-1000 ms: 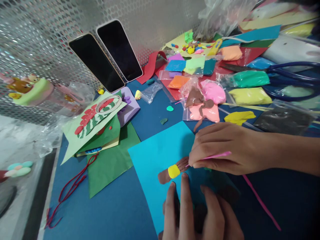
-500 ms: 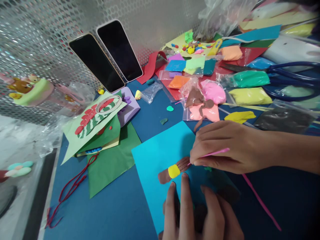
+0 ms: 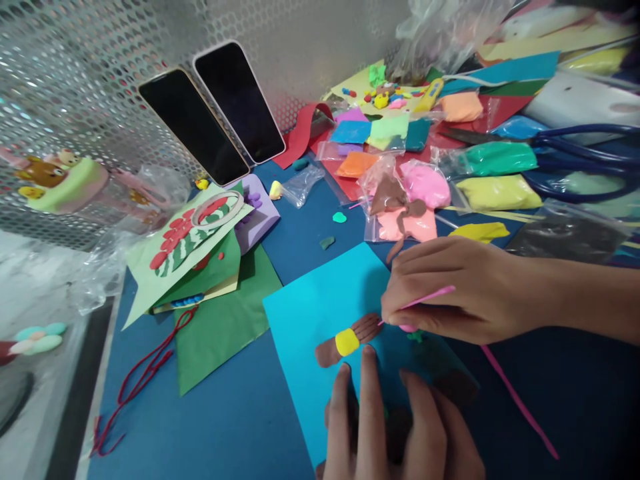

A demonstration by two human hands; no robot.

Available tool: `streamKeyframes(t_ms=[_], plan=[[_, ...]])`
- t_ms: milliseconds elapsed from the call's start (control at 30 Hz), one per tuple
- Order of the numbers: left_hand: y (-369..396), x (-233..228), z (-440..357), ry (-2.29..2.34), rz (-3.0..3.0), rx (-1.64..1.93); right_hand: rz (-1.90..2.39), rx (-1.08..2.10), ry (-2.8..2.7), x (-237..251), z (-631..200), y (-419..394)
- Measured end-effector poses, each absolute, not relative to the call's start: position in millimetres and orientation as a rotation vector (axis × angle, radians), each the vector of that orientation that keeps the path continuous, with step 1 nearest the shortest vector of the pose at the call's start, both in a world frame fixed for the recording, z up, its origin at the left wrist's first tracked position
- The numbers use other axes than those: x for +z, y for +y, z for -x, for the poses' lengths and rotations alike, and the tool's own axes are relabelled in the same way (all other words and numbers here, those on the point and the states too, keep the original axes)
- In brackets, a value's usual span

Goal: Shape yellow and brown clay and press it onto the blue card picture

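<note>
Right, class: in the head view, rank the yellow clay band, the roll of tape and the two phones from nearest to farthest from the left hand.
1. Yellow clay band, just beyond the left hand's fingertips.
2. Roll of tape, up left on the pale green card.
3. Two phones, leaning against the back panel.

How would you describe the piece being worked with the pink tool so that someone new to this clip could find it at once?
Start at the bright cyan paper square lying on the dark blue table. Near its middle, between the left hand and the right hand, lies a flat brown clay strip. A yellow band wraps its middle, and the pink tool touches its grooved end; no other clay lies on that sheet.
</note>
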State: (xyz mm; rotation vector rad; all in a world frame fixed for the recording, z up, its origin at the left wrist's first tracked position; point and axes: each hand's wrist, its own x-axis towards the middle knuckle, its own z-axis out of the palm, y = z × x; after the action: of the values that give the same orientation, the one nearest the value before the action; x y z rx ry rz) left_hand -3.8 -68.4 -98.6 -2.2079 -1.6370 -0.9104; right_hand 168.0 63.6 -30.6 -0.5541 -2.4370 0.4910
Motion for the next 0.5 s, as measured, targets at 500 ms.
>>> streamKeyframes(t_ms=[500], plan=[[-63, -98, -16, -1.767, 2.0, -1.181, 0.517, 0.466, -2.424, -35, -164, 62]])
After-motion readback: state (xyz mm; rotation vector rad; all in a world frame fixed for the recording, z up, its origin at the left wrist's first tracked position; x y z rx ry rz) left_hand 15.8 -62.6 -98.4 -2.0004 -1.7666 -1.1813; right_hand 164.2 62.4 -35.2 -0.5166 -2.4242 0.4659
